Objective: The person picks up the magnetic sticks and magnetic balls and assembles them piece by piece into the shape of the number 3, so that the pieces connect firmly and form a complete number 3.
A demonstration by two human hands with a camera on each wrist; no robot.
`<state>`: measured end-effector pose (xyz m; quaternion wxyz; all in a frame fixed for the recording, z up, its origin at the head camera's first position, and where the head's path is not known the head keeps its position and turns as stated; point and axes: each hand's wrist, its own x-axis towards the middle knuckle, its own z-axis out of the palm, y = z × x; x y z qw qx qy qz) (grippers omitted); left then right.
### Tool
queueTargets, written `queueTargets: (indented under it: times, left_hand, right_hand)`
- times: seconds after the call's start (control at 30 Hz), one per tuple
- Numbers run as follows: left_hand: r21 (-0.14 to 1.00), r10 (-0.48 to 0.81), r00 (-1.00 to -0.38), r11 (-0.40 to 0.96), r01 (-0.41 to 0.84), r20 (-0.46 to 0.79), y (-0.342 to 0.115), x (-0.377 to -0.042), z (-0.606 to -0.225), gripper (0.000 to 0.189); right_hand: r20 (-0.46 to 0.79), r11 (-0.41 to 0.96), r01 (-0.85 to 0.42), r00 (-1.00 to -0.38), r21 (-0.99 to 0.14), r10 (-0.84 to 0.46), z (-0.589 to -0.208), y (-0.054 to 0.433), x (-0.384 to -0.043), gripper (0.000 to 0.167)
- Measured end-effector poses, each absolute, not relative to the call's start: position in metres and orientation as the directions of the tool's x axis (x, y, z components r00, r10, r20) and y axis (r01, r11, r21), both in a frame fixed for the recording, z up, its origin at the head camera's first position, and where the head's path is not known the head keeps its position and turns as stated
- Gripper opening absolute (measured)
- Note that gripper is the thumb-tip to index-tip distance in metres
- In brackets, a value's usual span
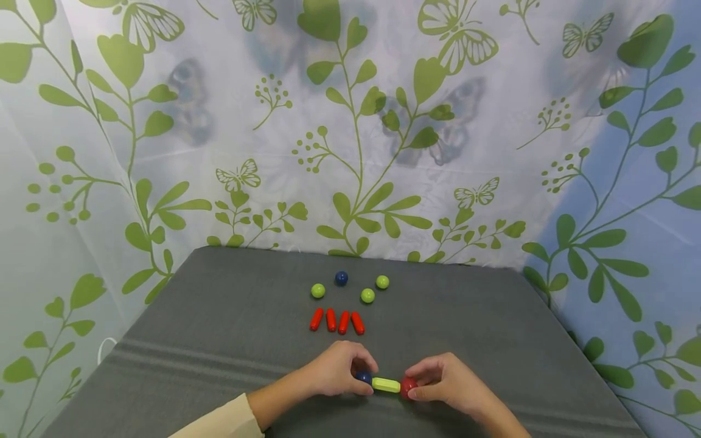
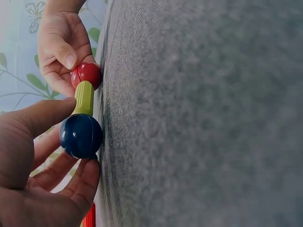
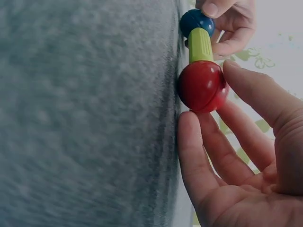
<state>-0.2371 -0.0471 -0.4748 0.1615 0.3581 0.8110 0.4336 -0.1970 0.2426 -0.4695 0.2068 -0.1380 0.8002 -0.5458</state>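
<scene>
A short ribbed yellow-green rod (image 1: 386, 385) lies between a blue ball (image 2: 81, 136) and a red ball (image 3: 202, 87), the three joined in a line low over the grey cloth. My left hand (image 1: 335, 368) holds the blue ball between thumb and fingers, at the left end. At the other end, my right hand (image 1: 451, 384) has thumb and fingertips around the red ball. Both wrist views show the rod's ends meeting the balls, with the middle of the rod uncovered.
Beyond the hands, several red rods (image 1: 344, 322) lie side by side on the grey cloth (image 1: 246, 304). Behind them sit a loose blue ball (image 1: 342, 278) and three green balls, one green ball (image 1: 318, 291) at the left. A leaf-patterned curtain (image 1: 263, 140) hangs behind the table.
</scene>
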Motion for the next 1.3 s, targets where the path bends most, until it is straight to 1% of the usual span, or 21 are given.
queueTargets:
  times: [0.07,0.2,0.37,0.47,0.57,0.7,1.13,1.3]
  left_hand:
    - [0.815,0.736,-0.675,0.357,0.457,0.056,-0.044,-0.238,-0.474,0.023]
    - [0.83,0.762,-0.645,0.328,0.451,0.049,-0.041,-0.24,-0.473,0.019]
    - [0.843,0.777,-0.628,0.309,0.441,0.045,-0.038,-0.241,-0.473,0.017]
    - [0.842,0.78,-0.624,0.305,0.445,0.048,-0.037,-0.242,-0.474,0.017]
    - [0.832,0.785,-0.617,0.303,0.464,0.058,-0.036,-0.242,-0.476,0.017]
    - [0.824,0.788,-0.611,0.302,0.479,0.067,-0.036,-0.243,-0.477,0.017]
    - [0.825,0.781,-0.623,0.319,0.467,0.051,-0.034,-0.24,-0.476,0.016]
    - [0.82,0.775,-0.629,0.323,0.472,0.056,-0.032,-0.238,-0.477,0.016]
  right_hand:
    - [-0.177,0.366,0.002,-0.878,-0.931,-0.445,-0.468,0.243,-0.198,0.035]
    - [-0.164,0.408,-0.027,-0.89,-0.913,-0.425,-0.462,0.242,-0.202,0.036]
    - [-0.166,0.453,-0.042,-0.897,-0.891,-0.411,-0.456,0.238,-0.208,0.037]
    - [-0.16,0.437,-0.041,-0.896,-0.899,-0.414,-0.453,0.233,-0.212,0.039]
    - [-0.124,0.405,-0.068,-0.895,-0.912,-0.428,-0.449,0.226,-0.218,0.039]
    - [-0.084,0.394,-0.107,-0.895,-0.913,-0.438,-0.444,0.218,-0.229,0.038]
    - [-0.015,0.49,-0.261,-0.872,-0.832,-0.49,-0.433,0.189,-0.277,0.034]
    - [-0.015,0.528,-0.294,-0.864,-0.797,-0.504,-0.43,0.179,-0.296,0.032]
